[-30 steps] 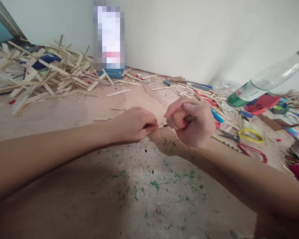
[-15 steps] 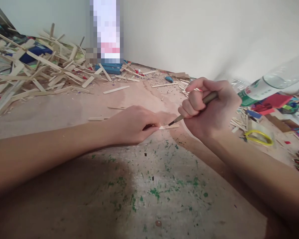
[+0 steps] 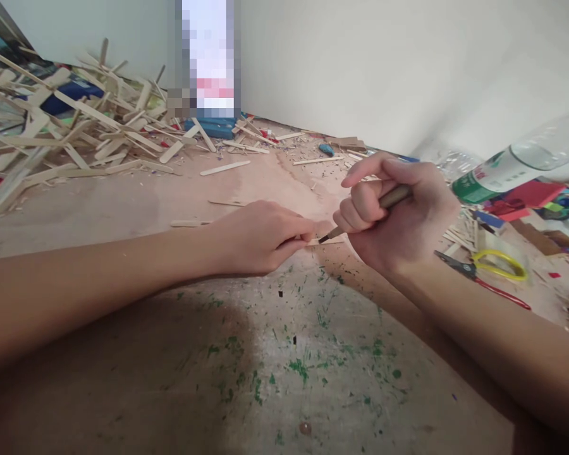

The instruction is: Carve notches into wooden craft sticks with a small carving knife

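My left hand [image 3: 260, 237] rests on the table, closed, with thumb and fingertips pinching the left end of a small flat wooden stick [image 3: 334, 241]. In my right hand [image 3: 403, 218], fingers are wrapped round a slim craft knife [image 3: 395, 196] with a brownish handle. Its dark narrow tip points down to the left and meets the stick just beside my left fingertips; how deep it goes cannot be seen. Two more thin sticks lie behind my left wrist, one a pale craft stick [image 3: 184, 223] partly covered by the hand.
A tangled heap of craft sticks [image 3: 83, 136] fills the back left. At right lie scissors [image 3: 500, 264] with yellow and red handles, a plastic bottle [image 3: 497, 172] and coloured scraps. A blurred-out bright screen [image 3: 208, 57] stands by a blue block [image 3: 213, 128]. Green paint marks the table [image 3: 246, 379].
My right hand and the knife have shifted slightly left. My left fingertips sit closer to the knife tip. The view has moved a little, and more of the scissors shows beside my right forearm.
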`<action>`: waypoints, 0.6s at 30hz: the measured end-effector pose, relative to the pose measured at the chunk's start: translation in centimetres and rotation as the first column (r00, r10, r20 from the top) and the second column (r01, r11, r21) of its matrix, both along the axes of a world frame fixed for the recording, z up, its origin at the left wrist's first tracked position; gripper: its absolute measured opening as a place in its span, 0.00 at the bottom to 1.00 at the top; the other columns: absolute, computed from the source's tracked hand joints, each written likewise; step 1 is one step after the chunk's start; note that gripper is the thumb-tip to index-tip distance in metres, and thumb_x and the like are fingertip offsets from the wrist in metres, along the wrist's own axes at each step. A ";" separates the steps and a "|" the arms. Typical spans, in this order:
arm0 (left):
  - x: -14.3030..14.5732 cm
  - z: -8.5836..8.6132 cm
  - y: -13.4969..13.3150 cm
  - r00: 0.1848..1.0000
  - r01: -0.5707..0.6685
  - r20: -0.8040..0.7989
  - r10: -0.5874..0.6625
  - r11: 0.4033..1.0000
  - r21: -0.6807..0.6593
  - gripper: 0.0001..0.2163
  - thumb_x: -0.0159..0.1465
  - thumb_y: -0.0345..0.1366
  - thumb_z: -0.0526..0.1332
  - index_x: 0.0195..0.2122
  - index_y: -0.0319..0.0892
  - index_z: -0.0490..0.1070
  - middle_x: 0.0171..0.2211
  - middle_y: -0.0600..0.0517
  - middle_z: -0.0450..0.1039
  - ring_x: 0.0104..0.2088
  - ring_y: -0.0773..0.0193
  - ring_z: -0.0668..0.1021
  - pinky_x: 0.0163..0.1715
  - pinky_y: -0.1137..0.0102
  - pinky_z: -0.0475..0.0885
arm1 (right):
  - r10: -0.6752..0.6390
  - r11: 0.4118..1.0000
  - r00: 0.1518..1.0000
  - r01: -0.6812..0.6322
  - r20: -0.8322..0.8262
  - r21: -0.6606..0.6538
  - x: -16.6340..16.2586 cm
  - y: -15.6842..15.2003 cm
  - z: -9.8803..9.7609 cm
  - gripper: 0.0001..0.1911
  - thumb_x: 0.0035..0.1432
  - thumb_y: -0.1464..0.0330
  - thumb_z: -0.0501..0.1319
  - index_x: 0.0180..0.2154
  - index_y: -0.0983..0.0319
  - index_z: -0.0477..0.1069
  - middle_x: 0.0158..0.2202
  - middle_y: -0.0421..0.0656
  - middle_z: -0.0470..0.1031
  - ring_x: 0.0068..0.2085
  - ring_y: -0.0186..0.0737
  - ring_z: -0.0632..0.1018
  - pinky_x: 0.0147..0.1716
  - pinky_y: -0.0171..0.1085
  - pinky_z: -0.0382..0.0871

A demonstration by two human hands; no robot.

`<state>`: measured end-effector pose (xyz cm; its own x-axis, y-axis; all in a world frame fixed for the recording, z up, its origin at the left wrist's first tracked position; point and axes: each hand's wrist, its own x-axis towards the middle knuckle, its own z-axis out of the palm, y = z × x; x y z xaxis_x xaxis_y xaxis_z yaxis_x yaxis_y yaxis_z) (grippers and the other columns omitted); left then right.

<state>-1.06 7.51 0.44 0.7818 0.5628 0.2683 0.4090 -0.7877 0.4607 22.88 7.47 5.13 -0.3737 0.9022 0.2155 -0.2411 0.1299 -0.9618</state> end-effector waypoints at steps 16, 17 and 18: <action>0.0 -0.1 0.0 1.000 -0.017 0.002 0.017 1.000 -0.001 0.10 0.78 0.31 0.61 0.40 0.46 0.81 0.36 0.52 0.87 0.36 0.58 0.84 0.41 0.64 0.69 | -0.005 0.998 0.999 0.002 0.042 0.068 -1.0 -1.1 0.2 0.14 0.69 0.62 0.65 0.32 0.57 0.86 0.17 0.30 0.47 0.21 0.35 0.41 0.23 0.43 0.45; 0.0 -0.1 0.0 1.000 -0.022 0.003 0.022 1.000 -0.001 0.10 0.78 0.31 0.62 0.40 0.46 0.81 0.36 0.51 0.87 0.36 0.58 0.84 0.41 0.64 0.69 | -0.008 0.997 0.999 0.004 0.052 0.074 -1.3 -1.1 0.2 0.14 0.70 0.62 0.65 0.32 0.57 0.85 0.17 0.31 0.47 0.21 0.35 0.41 0.23 0.43 0.44; 0.0 -0.1 0.0 1.000 -0.025 0.004 0.025 1.000 0.000 0.09 0.77 0.31 0.62 0.40 0.46 0.81 0.37 0.51 0.87 0.36 0.58 0.84 0.41 0.64 0.70 | -0.011 0.997 0.998 0.007 0.056 0.076 -1.5 -1.2 0.2 0.15 0.70 0.62 0.65 0.31 0.56 0.84 0.16 0.31 0.47 0.21 0.35 0.41 0.22 0.43 0.42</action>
